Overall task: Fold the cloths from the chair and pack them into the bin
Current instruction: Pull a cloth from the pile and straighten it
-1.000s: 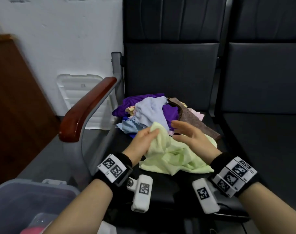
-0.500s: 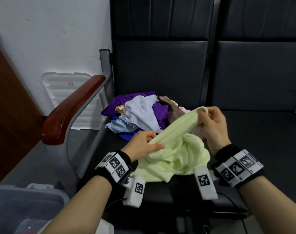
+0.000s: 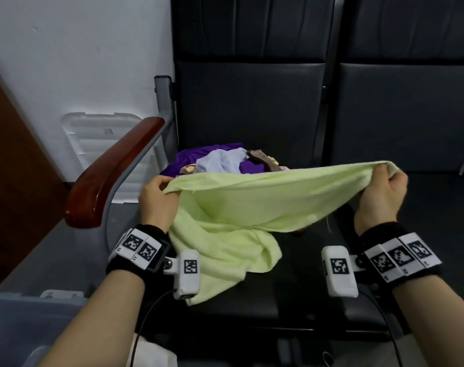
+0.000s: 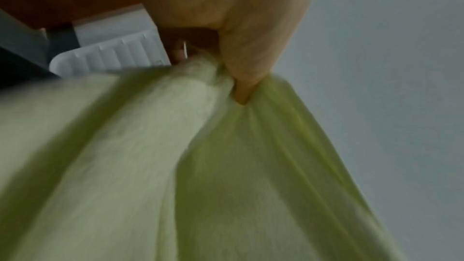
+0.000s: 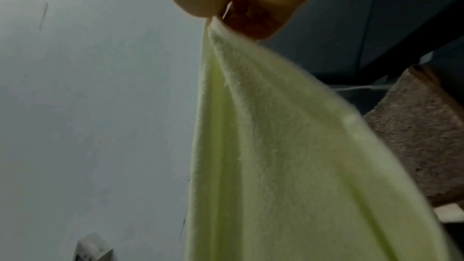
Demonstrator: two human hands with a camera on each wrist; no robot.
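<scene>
A pale green cloth [image 3: 252,202] is stretched above the black chair seat [image 3: 318,274], its lower part sagging onto the seat. My left hand [image 3: 159,192] pinches its left top corner and my right hand [image 3: 384,186] grips its right top corner. In the left wrist view the green cloth [image 4: 200,156] hangs from my pinching left hand [image 4: 236,78]; in the right wrist view the green cloth [image 5: 288,156] hangs from my right hand [image 5: 241,19]. Behind it lies a pile of cloths [image 3: 225,162], purple, light blue and brown. The translucent bin [image 3: 21,321] is at the lower left.
A chair armrest [image 3: 111,170] of reddish wood runs along the left of the seat. A white plastic lid [image 3: 93,139] leans against the wall behind it. A second black seat [image 3: 437,202] lies to the right. A brown cloth [image 5: 414,136] shows in the right wrist view.
Both hands have lifted the green cloth off the seat and moved apart, spreading it from a crumpled heap into a stretched sheet. The right hand has gone far to the right.
</scene>
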